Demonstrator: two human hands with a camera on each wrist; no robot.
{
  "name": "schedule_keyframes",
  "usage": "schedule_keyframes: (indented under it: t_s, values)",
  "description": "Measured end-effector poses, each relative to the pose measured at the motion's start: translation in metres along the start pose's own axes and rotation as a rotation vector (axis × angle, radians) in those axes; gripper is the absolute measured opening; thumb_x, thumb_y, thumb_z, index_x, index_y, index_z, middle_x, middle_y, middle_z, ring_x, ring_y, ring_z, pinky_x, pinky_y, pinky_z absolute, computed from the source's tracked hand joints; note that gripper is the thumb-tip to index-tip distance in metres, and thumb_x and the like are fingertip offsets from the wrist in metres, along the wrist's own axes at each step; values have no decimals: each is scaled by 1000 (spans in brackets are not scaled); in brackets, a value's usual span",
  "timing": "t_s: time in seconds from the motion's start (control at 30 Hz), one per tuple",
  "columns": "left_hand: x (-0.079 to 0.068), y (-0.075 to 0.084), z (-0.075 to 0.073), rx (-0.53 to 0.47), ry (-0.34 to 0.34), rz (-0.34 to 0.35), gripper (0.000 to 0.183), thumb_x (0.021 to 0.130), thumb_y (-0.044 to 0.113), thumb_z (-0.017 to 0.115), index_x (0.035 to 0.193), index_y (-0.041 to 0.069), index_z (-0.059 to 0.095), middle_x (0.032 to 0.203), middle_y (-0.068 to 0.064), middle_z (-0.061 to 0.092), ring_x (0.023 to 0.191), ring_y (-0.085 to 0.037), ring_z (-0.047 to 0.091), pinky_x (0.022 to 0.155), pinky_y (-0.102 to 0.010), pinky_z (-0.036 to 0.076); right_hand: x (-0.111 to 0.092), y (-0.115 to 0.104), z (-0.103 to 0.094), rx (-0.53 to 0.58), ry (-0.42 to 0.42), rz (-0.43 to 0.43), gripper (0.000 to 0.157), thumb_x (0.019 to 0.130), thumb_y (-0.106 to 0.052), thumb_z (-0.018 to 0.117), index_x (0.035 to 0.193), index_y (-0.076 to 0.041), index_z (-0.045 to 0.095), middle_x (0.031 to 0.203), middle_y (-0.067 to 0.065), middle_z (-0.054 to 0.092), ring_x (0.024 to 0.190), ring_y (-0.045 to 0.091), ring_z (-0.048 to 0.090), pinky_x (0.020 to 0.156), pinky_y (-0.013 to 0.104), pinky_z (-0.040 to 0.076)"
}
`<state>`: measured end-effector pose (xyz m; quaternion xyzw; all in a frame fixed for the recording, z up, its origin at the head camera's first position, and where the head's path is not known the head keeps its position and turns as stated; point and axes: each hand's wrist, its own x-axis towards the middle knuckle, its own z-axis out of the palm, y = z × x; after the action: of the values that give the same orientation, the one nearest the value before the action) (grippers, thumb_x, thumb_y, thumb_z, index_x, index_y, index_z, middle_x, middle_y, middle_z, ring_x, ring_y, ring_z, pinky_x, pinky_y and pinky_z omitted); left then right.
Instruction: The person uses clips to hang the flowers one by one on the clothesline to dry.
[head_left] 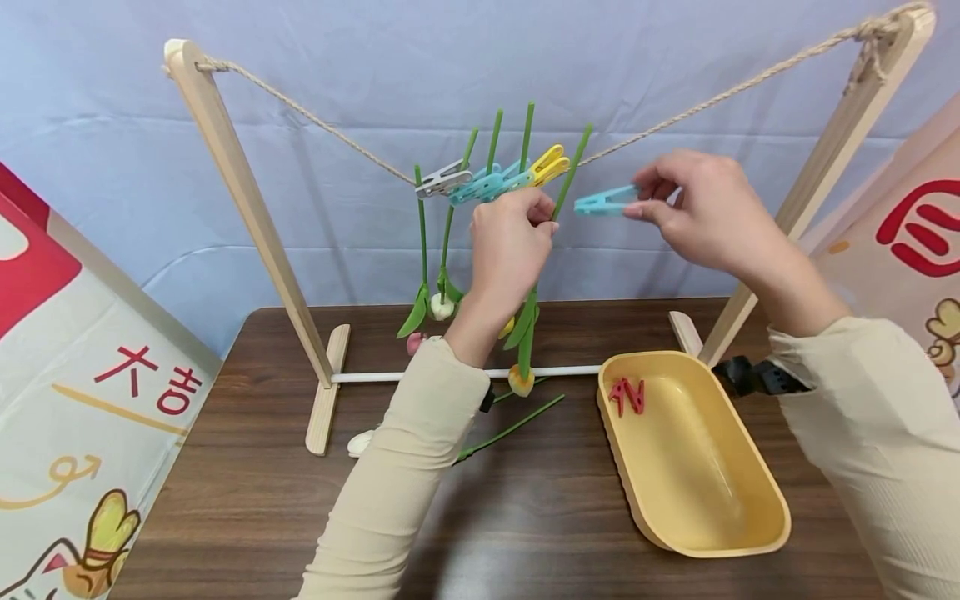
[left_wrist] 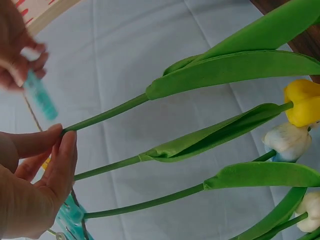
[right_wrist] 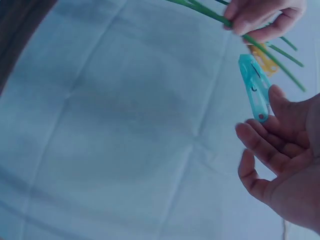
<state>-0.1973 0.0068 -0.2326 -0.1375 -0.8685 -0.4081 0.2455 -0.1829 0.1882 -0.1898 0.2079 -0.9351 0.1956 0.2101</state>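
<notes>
My left hand [head_left: 512, 237] pinches the green stem [head_left: 573, 171] of an artificial tulip, whose yellow-orange bloom [head_left: 521, 382] hangs head down. To its right, my right hand [head_left: 701, 208] holds a light blue clothespin [head_left: 603, 202] between thumb and fingers, apart from the stem and below the rope [head_left: 720, 97]. Several other tulips hang upside down along the rope, fastened by a grey clothespin [head_left: 444, 179], light blue clothespins [head_left: 480, 183] and a yellow clothespin [head_left: 550, 165]. In the left wrist view, the pinched stem [left_wrist: 107, 114] runs out from the fingertips.
A yellow bin [head_left: 693, 450] with red clothespins [head_left: 627, 396] stands at the table's right. Wooden posts [head_left: 247, 208] hold the rope's two ends, and a white bar [head_left: 558, 371] joins their feet. Another tulip stem [head_left: 517, 429] lies on the table [head_left: 247, 500], partly behind my left arm.
</notes>
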Motion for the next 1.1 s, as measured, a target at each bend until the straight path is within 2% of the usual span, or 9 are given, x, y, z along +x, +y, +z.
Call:
schedule_keyframes:
  t_s: [0.1, 0.17, 0.33, 0.43, 0.5, 0.63, 0.9, 1.1]
  values:
    - [2, 1, 0, -2, 22, 7, 6, 81, 8, 68, 86, 7, 72, 78, -1, 68, 79, -14, 62, 79, -26, 42, 7, -6, -7, -39, 69, -23, 15, 83, -10, 67, 89, 4, 64, 77, 12, 61, 52, 8, 42, 54, 18, 31]
    - [3, 1, -1, -1, 36, 12, 7, 81, 8, 68, 86, 7, 72, 78, -1, 68, 78, -15, 62, 78, -27, 42, 11, -9, -11, -62, 109, -46, 14, 82, -8, 67, 87, 5, 64, 77, 14, 61, 54, 10, 43, 55, 19, 30]
    - [6, 1, 0, 10, 57, 13, 8, 81, 7, 67, 87, 7, 73, 78, -2, 69, 79, -15, 63, 78, -27, 43, 21, -15, -15, -97, 179, -123, 13, 82, -3, 64, 85, 10, 63, 78, 20, 60, 65, 28, 53, 61, 29, 31]
    - [7, 1, 1, 20, 60, -1, 9, 82, 8, 68, 89, 7, 73, 80, -1, 69, 80, -15, 63, 79, -27, 43, 28, -19, -17, -115, 203, -153, 11, 83, 1, 61, 84, 12, 62, 79, 23, 60, 69, 33, 55, 62, 35, 34]
    - [8, 1, 1, 21, 64, -8, 9, 82, 9, 68, 89, 8, 73, 80, -1, 69, 81, -15, 63, 79, -27, 43, 32, -21, -18, -144, 190, -150, 12, 84, 1, 58, 84, 13, 62, 81, 25, 60, 70, 36, 54, 63, 40, 35]
    - [7, 1, 2, 8, 76, -7, 11, 81, 7, 69, 90, 7, 73, 81, -1, 70, 82, -14, 64, 79, -27, 43, 39, -26, -19, -201, 112, -125, 13, 85, 0, 57, 83, 12, 62, 84, 26, 59, 73, 38, 53, 66, 46, 37]
    - [7, 1, 2, -3, 98, 10, 11, 81, 5, 68, 90, 8, 74, 81, 0, 70, 84, -15, 64, 82, -27, 43, 42, -30, -16, -212, 19, -197, 6, 81, 5, 59, 76, 7, 61, 77, 21, 59, 69, 36, 54, 67, 48, 39]
    - [7, 0, 2, -11, 106, -2, 8, 81, 6, 68, 87, 8, 73, 81, 0, 70, 83, -16, 64, 82, -27, 42, 46, -29, -14, -176, -19, -199, 8, 81, 3, 62, 74, 4, 63, 73, 18, 61, 64, 33, 53, 64, 44, 36]
